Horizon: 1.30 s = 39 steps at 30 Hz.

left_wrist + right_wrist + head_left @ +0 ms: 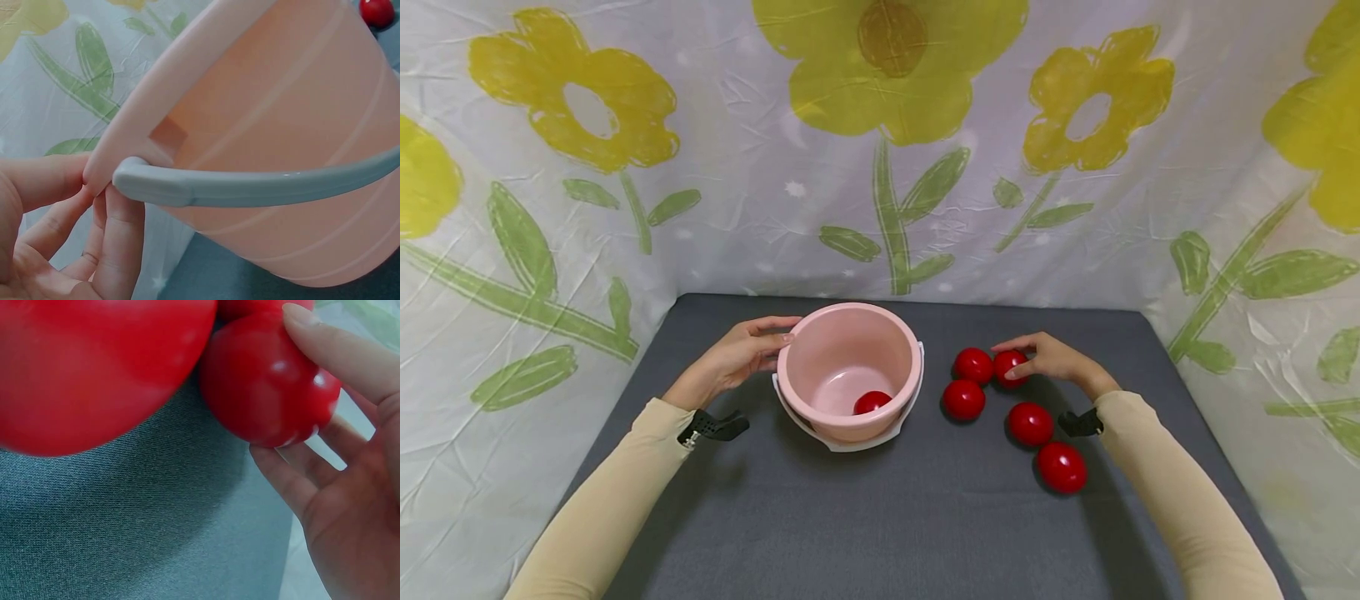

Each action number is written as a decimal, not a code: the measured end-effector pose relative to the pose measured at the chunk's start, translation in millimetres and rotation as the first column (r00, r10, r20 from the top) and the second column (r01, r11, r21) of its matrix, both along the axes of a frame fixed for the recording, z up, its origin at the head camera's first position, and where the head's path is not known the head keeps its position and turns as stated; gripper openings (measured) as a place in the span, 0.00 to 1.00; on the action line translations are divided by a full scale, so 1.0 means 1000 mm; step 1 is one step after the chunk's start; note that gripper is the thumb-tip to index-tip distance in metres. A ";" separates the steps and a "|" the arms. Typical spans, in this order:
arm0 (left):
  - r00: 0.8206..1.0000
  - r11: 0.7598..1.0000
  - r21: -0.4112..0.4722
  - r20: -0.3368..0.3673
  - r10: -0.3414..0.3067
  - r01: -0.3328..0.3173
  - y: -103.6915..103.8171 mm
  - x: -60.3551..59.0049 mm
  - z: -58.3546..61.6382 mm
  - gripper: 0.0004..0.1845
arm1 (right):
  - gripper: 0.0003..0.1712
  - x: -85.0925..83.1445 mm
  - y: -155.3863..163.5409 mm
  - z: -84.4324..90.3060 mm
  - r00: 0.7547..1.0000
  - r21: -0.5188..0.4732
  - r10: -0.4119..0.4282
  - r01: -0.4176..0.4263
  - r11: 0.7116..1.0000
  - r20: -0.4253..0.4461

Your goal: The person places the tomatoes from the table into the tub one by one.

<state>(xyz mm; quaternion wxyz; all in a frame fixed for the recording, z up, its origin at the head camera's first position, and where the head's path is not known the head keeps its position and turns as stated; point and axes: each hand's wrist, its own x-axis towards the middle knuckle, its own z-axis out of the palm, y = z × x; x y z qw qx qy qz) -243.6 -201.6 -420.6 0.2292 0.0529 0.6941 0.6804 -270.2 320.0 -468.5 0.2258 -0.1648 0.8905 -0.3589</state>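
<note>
Cream sleeves reach in from both sides. Right hand (1054, 360) curls its fingers round a red ball (1009, 367) lying right of the pink bucket (848, 371); left hand (739, 357) pinches that bucket's left rim.

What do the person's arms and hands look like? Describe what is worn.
Both arms wear long, close-fitting beige sleeves reaching the wrists. A small black camera mount is clipped at the left cuff, and another black mount at the right. The left hand and right hand are bare, without gloves.
</note>
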 end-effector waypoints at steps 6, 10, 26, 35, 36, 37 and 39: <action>1.000 1.000 0.013 0.009 0.007 -0.007 0.001 -0.001 -0.001 0.30 | 0.32 0.000 0.001 0.009 1.000 0.018 0.006 -0.006 1.000 -0.016; 1.000 1.000 0.012 0.005 0.004 -0.004 0.001 -0.001 -0.002 0.30 | 0.31 -0.002 0.000 0.026 1.000 0.016 0.009 -0.009 1.000 -0.028; 1.000 1.000 0.010 -0.002 -0.004 0.004 0.000 0.001 0.000 0.31 | 0.29 -0.009 -0.016 0.091 0.997 -0.007 0.013 -0.014 1.000 -0.070; 1.000 1.000 0.018 0.015 0.021 -0.021 0.000 0.002 0.001 0.30 | 0.27 -0.008 -0.037 0.126 0.993 -0.035 0.010 -0.014 0.999 -0.113; 1.000 1.000 0.019 0.011 0.014 -0.015 -0.001 0.002 0.001 0.30 | 0.26 -0.009 -0.040 0.129 0.993 -0.038 0.009 -0.013 0.999 -0.116; 1.000 1.000 0.019 0.009 0.012 -0.012 -0.001 0.002 0.001 0.30 | 0.26 -0.009 -0.043 0.131 0.993 -0.040 0.010 -0.015 0.999 -0.121; 1.000 1.000 0.022 0.009 0.012 -0.012 0.000 0.002 0.001 0.30 | 0.26 -0.011 -0.049 0.135 0.991 -0.039 0.019 -0.024 0.999 -0.130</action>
